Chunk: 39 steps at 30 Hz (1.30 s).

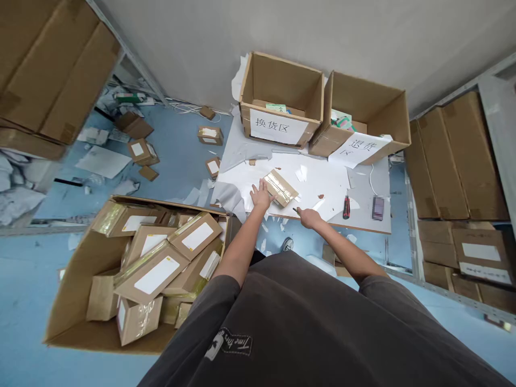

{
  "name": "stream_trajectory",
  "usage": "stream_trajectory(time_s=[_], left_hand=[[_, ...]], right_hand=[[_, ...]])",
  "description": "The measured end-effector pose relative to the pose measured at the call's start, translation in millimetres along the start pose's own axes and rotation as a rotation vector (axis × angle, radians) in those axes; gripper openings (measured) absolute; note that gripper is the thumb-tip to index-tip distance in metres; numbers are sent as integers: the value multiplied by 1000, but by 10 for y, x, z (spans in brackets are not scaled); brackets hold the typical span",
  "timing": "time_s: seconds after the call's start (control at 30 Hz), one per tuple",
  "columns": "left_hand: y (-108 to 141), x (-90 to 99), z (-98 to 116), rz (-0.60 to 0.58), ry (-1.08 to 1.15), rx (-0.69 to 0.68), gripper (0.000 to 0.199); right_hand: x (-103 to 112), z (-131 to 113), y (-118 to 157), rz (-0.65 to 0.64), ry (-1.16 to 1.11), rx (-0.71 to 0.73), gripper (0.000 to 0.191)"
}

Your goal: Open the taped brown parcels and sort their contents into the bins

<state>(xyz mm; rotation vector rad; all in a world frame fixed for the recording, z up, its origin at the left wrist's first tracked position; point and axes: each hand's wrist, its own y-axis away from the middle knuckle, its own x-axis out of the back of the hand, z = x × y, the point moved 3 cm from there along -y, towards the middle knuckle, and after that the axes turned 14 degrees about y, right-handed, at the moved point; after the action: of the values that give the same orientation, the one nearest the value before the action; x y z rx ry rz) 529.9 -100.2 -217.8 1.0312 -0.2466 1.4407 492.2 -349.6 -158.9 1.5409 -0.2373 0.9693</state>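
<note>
A small cardboard box with shiny clear tape along its top lies tilted on the white table. My left hand is at the box's left end, thumb and fingers around its near-left corner, the outer fingers spread. Just off the box's lower right corner, my right hand is closed around a thin dark tool. Only the tool's tip shows, so its kind is unclear. Farther right on the table lies a red and black utility knife, touched by neither hand.
Two open cartons with paper signs, the left and the right, stand along the table's back. A large carton full of taped boxes is at my left. A phone lies at the right edge. Paper scraps litter the table and floor.
</note>
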Motion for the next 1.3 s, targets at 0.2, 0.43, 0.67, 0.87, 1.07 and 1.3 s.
stream_trajectory(time_s=[0.2,0.43,0.67,0.87,1.07,1.3], left_hand=[[108,-82,448,-159,-270,-508,61],[-82,-183,635,-283,-445,-577,54],[-117,-141,684,-269,-470,-585,50],[-9,-154,606,-282,-411,-542,55],[-73,-188,545,-329,-378,-527,67],[-65,-184,586,-360,-393,-459,94]], right_hand=[[-306,319,359,132,-226,-147,59],[-374,381,42,250,-825,-127,33],[-313,302,-390,257,-757,32,29],[-148,285,-624,279,-503,13,31],[-108,354,-667,148,-787,110,26],[-337,40,-457,-9,-1051,157,24]])
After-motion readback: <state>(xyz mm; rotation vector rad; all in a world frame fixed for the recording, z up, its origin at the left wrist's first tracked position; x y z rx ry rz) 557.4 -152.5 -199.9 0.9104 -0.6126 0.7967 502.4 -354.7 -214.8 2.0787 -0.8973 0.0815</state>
